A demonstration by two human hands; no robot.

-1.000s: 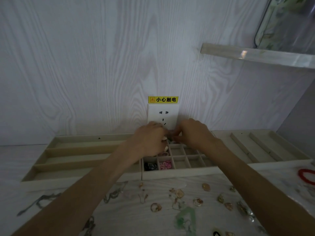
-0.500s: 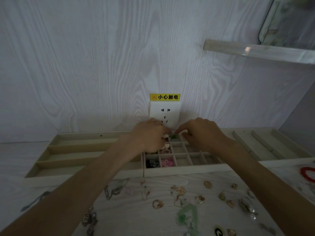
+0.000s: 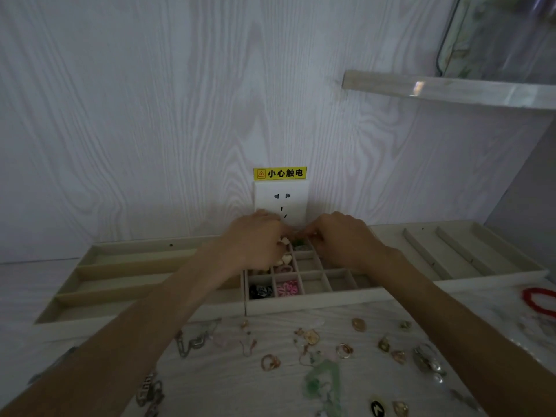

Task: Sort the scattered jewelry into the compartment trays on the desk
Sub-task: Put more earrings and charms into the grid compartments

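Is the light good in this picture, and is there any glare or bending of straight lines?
Head view: dim, bluish light; bright glare spot on the clear shelf; wide-angle lens bows the tray edges; the small piece between left hand and right hand is too dark to identify.

Both forearms reach from the near corners toward the far middle, converging so that the two hands almost meet. The left hand (image 3: 255, 245) lies knuckles up, back toward the camera, its fingers curled down and inward toward the right, fingertips hidden beneath the hand. The right hand (image 3: 343, 239) mirrors it, back up, wrist slightly raised, with its fingers (image 3: 313, 234) bent and drawn together toward the left in a pinch. The fingertips of the two hands sit just beside each other; what they pinch between them is too small and dim to tell. Both arms are bare and nearly straight.
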